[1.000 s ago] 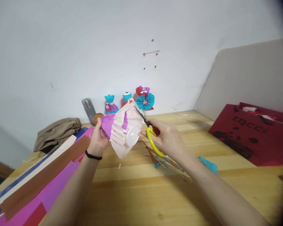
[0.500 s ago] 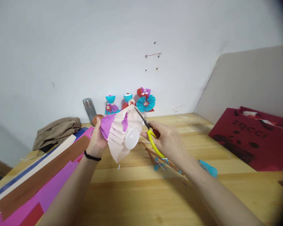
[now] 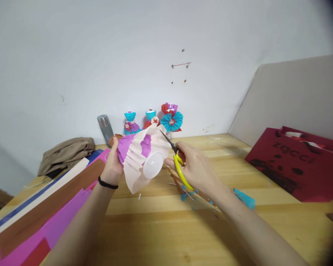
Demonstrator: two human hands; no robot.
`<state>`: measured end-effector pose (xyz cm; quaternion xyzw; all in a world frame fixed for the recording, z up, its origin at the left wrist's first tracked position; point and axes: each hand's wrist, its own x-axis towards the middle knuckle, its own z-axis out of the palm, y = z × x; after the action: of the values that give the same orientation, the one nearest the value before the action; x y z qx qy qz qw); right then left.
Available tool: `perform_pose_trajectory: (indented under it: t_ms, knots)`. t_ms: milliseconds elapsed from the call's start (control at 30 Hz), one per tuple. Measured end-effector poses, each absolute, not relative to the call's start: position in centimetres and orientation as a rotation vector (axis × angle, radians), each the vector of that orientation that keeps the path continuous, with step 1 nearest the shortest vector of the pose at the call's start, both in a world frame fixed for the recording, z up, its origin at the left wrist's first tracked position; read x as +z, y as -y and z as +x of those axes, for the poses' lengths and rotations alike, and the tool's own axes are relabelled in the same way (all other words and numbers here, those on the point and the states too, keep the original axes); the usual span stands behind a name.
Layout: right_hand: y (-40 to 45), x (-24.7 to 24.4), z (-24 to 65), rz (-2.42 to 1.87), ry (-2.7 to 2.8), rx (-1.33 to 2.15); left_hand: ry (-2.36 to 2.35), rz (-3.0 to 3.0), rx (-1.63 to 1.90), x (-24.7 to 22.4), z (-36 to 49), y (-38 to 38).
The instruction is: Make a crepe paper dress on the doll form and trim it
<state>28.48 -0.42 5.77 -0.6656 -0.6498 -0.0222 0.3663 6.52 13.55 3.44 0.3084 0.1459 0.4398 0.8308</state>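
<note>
Closed around the narrow end of a crepe paper dress [image 3: 133, 159] is my left hand [image 3: 113, 162]. The dress has a pleated pale pink skirt with purple paper under it, and lies tilted with its hem toward the right. A round white base [image 3: 153, 165] shows at the open underside. My right hand [image 3: 197, 166] grips yellow-handled scissors [image 3: 180, 168]. Their dark blades point up and left, close to the skirt's right edge; whether they touch the paper I cannot tell. Brown paper [image 3: 115, 139] shows at the top end beside my left fingers.
Several small paper dresses [image 3: 170, 120] stand by the wall, near a grey flask [image 3: 105, 127]. Coloured paper sheets [image 3: 52, 203] and a brown cloth [image 3: 66, 155] lie left. Paper scraps [image 3: 187, 194] and a blue piece [image 3: 244, 198] lie right, before a red bag [image 3: 294, 166].
The skirt has shifted and turned slightly, its white base moving a little left and down. More of the purple paper shows. The scissors stay nearly where they were.
</note>
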Motion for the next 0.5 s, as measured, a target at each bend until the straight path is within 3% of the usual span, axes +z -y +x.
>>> perform_pose_trajectory:
  t_ms: [200,500]
  knots:
    - [0.2,5.7,28.8,-1.725,1.641,0.047,-0.423,0.555,0.965,4.5,7.0,-13.1]
    - [0.3,5.9,29.5,-1.399,1.692,0.444,-0.412,0.513,0.964,5.7,6.9,-12.3]
